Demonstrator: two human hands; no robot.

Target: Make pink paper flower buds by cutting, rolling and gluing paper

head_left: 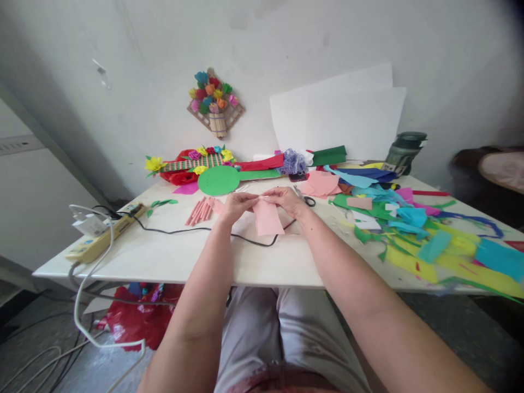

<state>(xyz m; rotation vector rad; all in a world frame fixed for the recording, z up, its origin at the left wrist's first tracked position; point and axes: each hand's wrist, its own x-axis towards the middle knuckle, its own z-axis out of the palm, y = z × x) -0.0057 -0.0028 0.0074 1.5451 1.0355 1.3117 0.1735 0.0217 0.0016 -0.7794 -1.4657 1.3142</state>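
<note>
Both of my hands hold one pink paper sheet (267, 218) just above the white table (172, 256). My left hand (236, 206) pinches its upper left corner and my right hand (289, 200) pinches its upper right corner, so the sheet hangs down between them. A bundle of rolled pink paper sticks (200, 210) lies just left of my left hand. Black-handled scissors (305, 197) rest right behind my right hand. More pink paper pieces (322, 183) lie beyond the scissors.
A black cable (180, 231) crosses the table under my hands to a power strip (102, 234) at the left edge. Coloured paper scraps (421, 240) cover the right side. A green paper disc (218, 180), paper flowers (192, 161) and white sheets (339, 117) stand at the back.
</note>
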